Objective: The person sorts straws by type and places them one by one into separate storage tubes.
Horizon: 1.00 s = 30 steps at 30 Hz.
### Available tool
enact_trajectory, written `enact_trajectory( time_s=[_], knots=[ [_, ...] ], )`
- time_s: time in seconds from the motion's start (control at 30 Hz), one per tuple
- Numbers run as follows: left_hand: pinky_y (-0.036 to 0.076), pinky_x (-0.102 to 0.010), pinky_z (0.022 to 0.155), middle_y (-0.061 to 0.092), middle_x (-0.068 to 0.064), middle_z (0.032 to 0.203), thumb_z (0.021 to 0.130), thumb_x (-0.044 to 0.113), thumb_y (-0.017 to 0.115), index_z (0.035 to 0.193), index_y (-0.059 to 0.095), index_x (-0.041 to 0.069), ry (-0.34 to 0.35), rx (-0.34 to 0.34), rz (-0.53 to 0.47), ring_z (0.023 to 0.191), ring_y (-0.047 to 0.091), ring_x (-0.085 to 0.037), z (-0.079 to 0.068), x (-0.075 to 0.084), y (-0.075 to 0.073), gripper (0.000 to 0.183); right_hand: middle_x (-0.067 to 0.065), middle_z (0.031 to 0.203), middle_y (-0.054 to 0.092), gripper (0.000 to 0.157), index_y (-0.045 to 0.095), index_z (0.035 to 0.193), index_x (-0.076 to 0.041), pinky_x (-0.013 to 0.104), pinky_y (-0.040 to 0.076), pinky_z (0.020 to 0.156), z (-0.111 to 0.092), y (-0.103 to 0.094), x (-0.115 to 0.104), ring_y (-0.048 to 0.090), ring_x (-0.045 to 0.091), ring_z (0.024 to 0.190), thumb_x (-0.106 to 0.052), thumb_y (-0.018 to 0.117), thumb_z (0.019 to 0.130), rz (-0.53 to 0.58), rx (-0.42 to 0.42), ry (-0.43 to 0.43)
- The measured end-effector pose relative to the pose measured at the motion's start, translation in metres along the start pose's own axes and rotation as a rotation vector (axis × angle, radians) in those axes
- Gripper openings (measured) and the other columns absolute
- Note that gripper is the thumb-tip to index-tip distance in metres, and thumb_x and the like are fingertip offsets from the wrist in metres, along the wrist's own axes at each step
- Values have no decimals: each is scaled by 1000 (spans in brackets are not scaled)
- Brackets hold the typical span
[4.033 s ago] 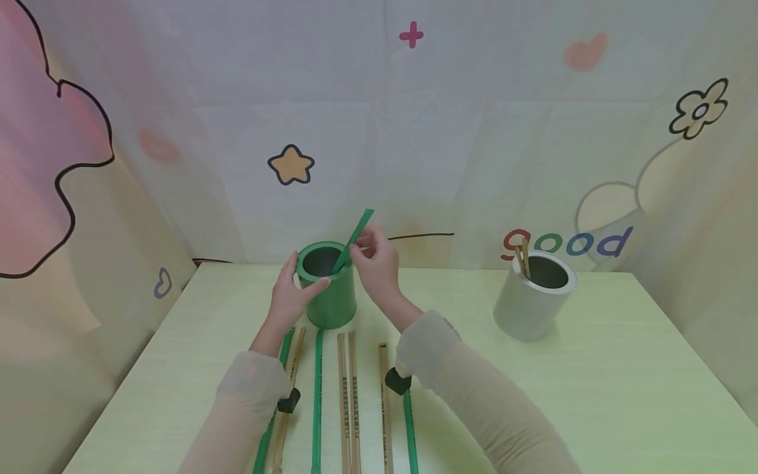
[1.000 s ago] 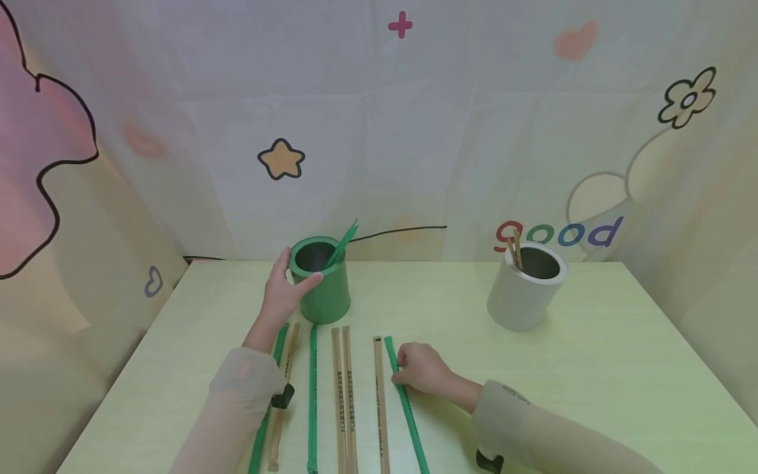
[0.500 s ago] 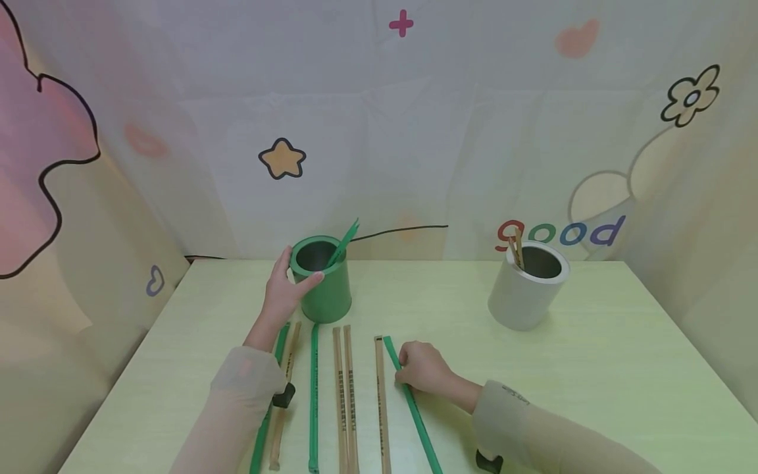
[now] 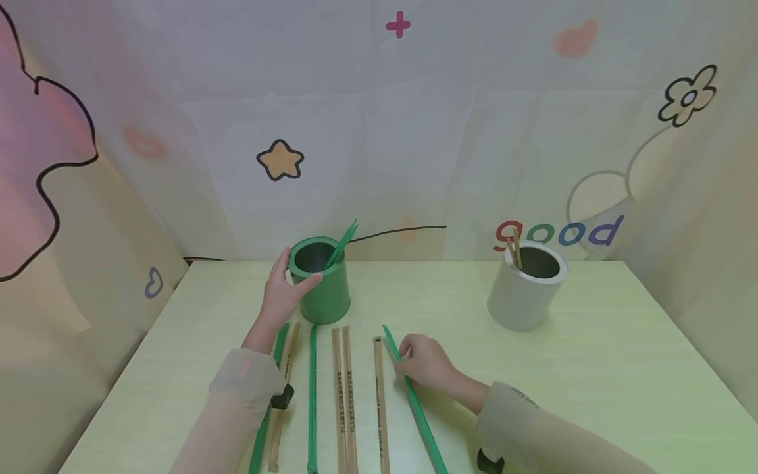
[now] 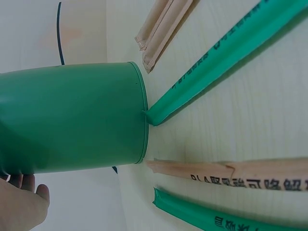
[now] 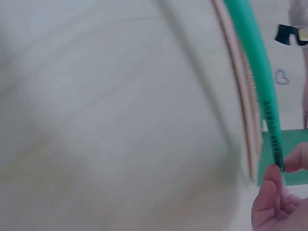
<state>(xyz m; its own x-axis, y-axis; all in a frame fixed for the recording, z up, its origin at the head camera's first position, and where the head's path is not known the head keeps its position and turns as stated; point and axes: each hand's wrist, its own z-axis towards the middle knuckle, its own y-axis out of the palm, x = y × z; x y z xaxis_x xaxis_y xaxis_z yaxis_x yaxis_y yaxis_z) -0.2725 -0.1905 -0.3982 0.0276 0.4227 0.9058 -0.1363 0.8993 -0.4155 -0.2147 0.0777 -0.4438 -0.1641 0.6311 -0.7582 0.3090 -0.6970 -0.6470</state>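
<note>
My left hand (image 4: 281,296) holds the green cylindrical holder (image 4: 326,296) by its upper side, thumb along the front of the rim. Green wrapped straws (image 4: 345,242) lean inside it at the right. On the near right of the table, my right hand (image 4: 429,362) pinches a green wrapped straw (image 4: 424,421) between thumb and fingers. In the right wrist view that straw (image 6: 262,72) slants up from the fingertips, and in the head view its far end lies close to a brown wrapped straw (image 4: 381,408). The left wrist view shows the holder's wall (image 5: 72,115) with fingers against it.
A white holder (image 4: 521,303) with brown straws (image 4: 518,249) stands at the back right. In front of the green holder lie a green straw (image 4: 312,401), two brown straws (image 4: 339,408), and another green and brown pair (image 4: 276,428) partly under the left sleeve. A printed curtain hangs behind.
Four seconds ago my right hand was at the green holder with a green straw. It has since moved down to the right, gripped another green straw and shifted it, tilting its near end rightward.
</note>
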Motion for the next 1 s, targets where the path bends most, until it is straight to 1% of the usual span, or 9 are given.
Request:
enact_trajectory(
  time_s=[0.13, 0.23, 0.43, 0.53, 0.63, 0.83, 0.9, 1.0],
  knots=[
    [16, -50, 108, 7, -1, 149, 76, 49, 62, 143, 5, 18, 4, -1, -9, 137, 7, -22, 0, -1, 0, 94, 0, 48, 48, 7, 53, 78, -3, 21, 35, 41, 2, -8, -6, 49, 13, 39, -2, 56, 72, 50, 12, -10],
    [16, -50, 108, 7, -2, 149, 76, 47, 62, 143, 5, 17, 9, -2, -15, 137, 7, -23, 0, -1, 0, 93, 1, 49, 48, 6, 54, 78, -4, 21, 33, 41, 3, -12, -9, 51, 16, 40, -1, 55, 73, 58, 11, -5],
    [16, -50, 108, 7, -3, 149, 77, 45, 63, 143, 6, 15, 10, -1, -32, 137, 8, -24, 0, -1, 0, 93, 1, 52, 49, 4, 55, 77, -3, 20, 36, 41, 2, -11, -10, 48, 11, 40, -1, 56, 74, 34, -11, 30],
    [16, -49, 108, 7, -3, 149, 76, 46, 63, 143, 5, 16, 10, 0, -30, 137, 8, -24, 1, -2, 0, 93, 1, 52, 48, 3, 55, 77, -1, 19, 37, 40, 1, -7, -8, 47, 10, 40, -1, 56, 74, 45, -27, 31],
    [16, -48, 108, 7, -2, 149, 76, 48, 62, 143, 5, 17, 10, -2, -28, 137, 8, -23, 1, -3, 0, 94, 0, 50, 48, 1, 55, 75, -1, 19, 37, 40, 1, 0, -7, 45, 9, 40, -2, 56, 75, 60, -56, 14],
    [15, -47, 109, 7, 0, 149, 74, 52, 62, 143, 4, 21, 5, -5, -28, 137, 8, -21, 3, -4, 0, 95, -2, 45, 46, 10, 57, 68, -4, 18, 34, 37, -5, 15, -13, 40, 7, 38, -5, 56, 78, 83, -148, -38],
    [16, -47, 109, 7, 0, 149, 74, 52, 62, 143, 4, 22, 2, -6, -26, 137, 8, -22, 3, -4, 0, 95, -3, 44, 44, 13, 57, 66, -6, 19, 32, 37, -7, 21, -16, 38, 7, 37, -8, 57, 79, 88, -177, -46],
    [16, -48, 108, 7, 0, 149, 73, 53, 62, 143, 4, 22, -4, -4, -23, 137, 8, -22, 3, -4, 0, 96, -3, 43, 45, 16, 57, 63, -7, 19, 34, 38, -10, 29, -21, 40, 7, 37, -11, 60, 78, 102, -214, -44]
  ],
)
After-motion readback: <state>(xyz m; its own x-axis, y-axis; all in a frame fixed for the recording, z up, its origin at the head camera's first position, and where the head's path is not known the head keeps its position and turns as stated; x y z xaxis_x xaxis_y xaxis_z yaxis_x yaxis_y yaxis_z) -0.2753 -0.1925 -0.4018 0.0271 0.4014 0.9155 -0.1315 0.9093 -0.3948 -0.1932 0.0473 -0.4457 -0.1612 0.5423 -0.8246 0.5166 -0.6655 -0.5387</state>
